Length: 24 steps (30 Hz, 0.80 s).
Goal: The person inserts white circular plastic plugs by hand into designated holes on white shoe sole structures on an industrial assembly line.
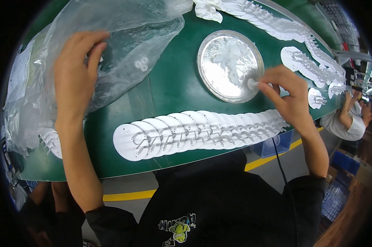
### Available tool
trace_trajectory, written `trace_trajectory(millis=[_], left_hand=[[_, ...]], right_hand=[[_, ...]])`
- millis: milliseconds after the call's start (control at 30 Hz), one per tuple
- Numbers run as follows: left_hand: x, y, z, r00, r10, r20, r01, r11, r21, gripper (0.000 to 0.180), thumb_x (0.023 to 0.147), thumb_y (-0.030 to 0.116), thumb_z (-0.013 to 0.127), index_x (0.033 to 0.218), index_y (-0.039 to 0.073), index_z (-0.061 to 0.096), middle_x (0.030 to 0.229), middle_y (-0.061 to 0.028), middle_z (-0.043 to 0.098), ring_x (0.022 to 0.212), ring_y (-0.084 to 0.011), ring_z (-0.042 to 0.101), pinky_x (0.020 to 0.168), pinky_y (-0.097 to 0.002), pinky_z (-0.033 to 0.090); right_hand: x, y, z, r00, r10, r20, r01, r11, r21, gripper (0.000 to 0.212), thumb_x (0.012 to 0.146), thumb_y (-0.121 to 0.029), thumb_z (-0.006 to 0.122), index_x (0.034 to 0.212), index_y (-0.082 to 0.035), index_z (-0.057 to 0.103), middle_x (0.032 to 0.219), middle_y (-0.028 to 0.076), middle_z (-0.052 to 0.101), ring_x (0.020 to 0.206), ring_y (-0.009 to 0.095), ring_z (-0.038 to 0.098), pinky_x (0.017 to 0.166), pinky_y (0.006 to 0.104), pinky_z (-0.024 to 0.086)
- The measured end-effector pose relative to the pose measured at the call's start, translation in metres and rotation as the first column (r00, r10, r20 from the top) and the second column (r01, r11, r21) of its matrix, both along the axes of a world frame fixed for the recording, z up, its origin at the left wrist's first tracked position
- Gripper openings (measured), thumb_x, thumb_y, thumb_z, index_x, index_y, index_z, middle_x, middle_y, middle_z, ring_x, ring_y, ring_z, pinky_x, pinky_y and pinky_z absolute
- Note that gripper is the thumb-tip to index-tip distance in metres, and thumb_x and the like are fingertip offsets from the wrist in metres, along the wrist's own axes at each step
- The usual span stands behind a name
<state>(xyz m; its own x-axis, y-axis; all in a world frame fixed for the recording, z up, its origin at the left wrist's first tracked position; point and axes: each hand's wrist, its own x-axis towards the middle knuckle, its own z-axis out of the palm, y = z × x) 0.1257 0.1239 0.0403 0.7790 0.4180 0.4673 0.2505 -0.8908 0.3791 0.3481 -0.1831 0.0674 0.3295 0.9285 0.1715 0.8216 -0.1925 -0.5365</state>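
Note:
My right hand pinches a small whitish round piece with a short stem at the right rim of a round metal dish. Inside the dish lies a smeared, whitish, grease-like paste. Over a clear plastic bag hovers my left hand, its fingers loosely curled with thumb and forefinger apart. A tiny white bit shows by that thumb; whether the hand touches it is unclear. Between my arms, a row of overlapping white round plates with raised grey-white prongs runs along the near table edge.
More white plates line the far right side, with a single plate nearer. A crumpled white cloth lies at the back of the green table. A co-worker is at right. A black cable hangs below the edge.

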Motion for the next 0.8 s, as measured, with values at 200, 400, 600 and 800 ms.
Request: trace_trajectory(millis=[200, 400, 600, 800], left_hand=[[-0.002, -0.001, -0.002, 0.991, 0.099, -0.092, -0.091, 0.992, 0.086, 0.017, 0.086, 0.014, 0.065, 0.098, 0.002, 0.067, 0.097, -0.0097, 0.064, 0.089, -0.0283, 0.060, 0.078, -0.0348, 0.047], [-0.005, -0.001, -0.004, 0.971, 0.177, -0.161, -0.159, 0.980, 0.120, 0.018, 0.087, 0.016, 0.065, 0.099, 0.002, 0.067, 0.095, -0.0108, 0.063, 0.089, -0.0296, 0.060, 0.079, -0.0360, 0.047], [-0.009, 0.000, -0.003, 0.970, 0.156, -0.186, -0.146, 0.987, 0.066, 0.019, 0.087, 0.014, 0.064, 0.101, 0.001, 0.067, 0.095, -0.0123, 0.062, 0.085, -0.0307, 0.061, 0.074, -0.0353, 0.049], [-0.014, 0.001, -0.001, 0.987, 0.117, -0.107, -0.109, 0.991, 0.077, 0.018, 0.087, 0.012, 0.063, 0.102, 0.003, 0.067, 0.096, -0.0097, 0.064, 0.082, -0.0275, 0.064, 0.072, -0.0321, 0.049]], right_hand=[[0.000, -0.012, 0.002, 0.978, 0.080, 0.192, -0.075, 0.997, -0.030, 0.015, 0.072, 0.003, 0.075, 0.085, 0.000, 0.067, 0.084, 0.011, 0.062, 0.071, 0.025, 0.062, 0.059, 0.0313, 0.048], [-0.001, -0.013, 0.002, 0.946, 0.133, 0.296, -0.128, 0.991, -0.037, 0.021, 0.068, 0.006, 0.075, 0.085, 0.001, 0.065, 0.084, 0.011, 0.062, 0.072, 0.027, 0.061, 0.060, 0.0338, 0.049], [0.005, -0.011, 0.000, 0.890, 0.165, 0.426, -0.170, 0.985, -0.025, 0.024, 0.067, 0.007, 0.075, 0.088, 0.000, 0.065, 0.085, 0.010, 0.062, 0.071, 0.026, 0.062, 0.058, 0.0326, 0.049], [-0.030, -0.005, 0.030, 0.951, 0.029, 0.307, -0.034, 0.999, 0.011, 0.022, 0.072, 0.007, 0.074, 0.091, 0.001, 0.065, 0.089, 0.012, 0.062, 0.068, 0.021, 0.061, 0.053, 0.0303, 0.048]])
